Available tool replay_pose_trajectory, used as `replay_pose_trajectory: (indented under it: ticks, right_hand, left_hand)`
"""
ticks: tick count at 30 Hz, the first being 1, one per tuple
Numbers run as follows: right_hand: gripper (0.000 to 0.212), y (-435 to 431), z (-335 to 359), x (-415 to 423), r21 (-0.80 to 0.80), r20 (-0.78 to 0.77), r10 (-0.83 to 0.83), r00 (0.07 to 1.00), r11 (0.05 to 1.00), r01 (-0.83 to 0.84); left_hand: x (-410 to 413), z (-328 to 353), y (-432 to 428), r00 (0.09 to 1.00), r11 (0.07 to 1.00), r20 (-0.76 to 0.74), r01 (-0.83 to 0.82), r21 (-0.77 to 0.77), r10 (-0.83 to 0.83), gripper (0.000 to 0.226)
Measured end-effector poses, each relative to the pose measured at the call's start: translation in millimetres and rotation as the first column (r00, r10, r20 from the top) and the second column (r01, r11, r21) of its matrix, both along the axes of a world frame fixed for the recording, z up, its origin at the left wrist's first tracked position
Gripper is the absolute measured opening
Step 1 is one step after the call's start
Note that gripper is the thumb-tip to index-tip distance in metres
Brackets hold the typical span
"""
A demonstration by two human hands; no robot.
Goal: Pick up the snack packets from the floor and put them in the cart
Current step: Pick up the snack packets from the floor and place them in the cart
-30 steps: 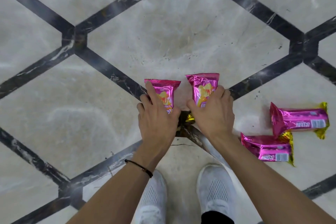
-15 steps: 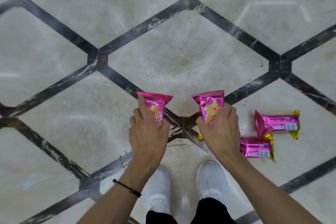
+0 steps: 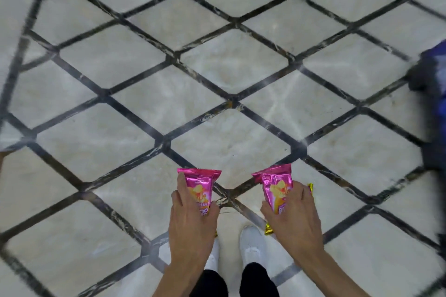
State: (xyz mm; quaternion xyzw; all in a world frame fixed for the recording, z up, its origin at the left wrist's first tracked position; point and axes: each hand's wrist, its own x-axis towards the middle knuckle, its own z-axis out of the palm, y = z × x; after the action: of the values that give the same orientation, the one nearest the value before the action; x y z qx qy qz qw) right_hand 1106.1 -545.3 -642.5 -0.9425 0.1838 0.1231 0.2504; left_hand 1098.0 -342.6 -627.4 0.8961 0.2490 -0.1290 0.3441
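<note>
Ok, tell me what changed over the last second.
Both hands rose away from the floor as the view pulled back: the left hand carrying the left packet, the right hand the right packet. A blurred blue object entered at right. Both grips unchanged.

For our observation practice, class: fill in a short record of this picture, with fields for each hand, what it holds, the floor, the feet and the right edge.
left hand: grips the first pink packet by its lower part
right hand: grips the second pink packet the same way
packets: apart, one per hand, sealed tops pointing away from the person
floor: pale marble tiles, dark diamond lines
feet: white shoes, below and between the hands
right edge: blurred blue and dark object; cannot tell what it is
</note>
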Motion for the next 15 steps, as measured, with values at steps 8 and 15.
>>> replay_pose_trajectory:
  ticks: [8, 15]
  right_hand:
    - [0.056, 8, 195, 0, 0.111, 0.043, -0.171, 0.984, 0.98, 0.166]
    - [0.049, 1, 313, -20, 0.149, 0.099, -0.16, 0.982, 0.978, 0.144]
  left_hand:
    - [29, 204, -31, 0.999, 0.998, 0.035, -0.03, -0.052, 0.032, 0.095]
    - [23, 332, -32, 0.996, 0.997, 0.057, 0.072, -0.014, -0.071, 0.096]
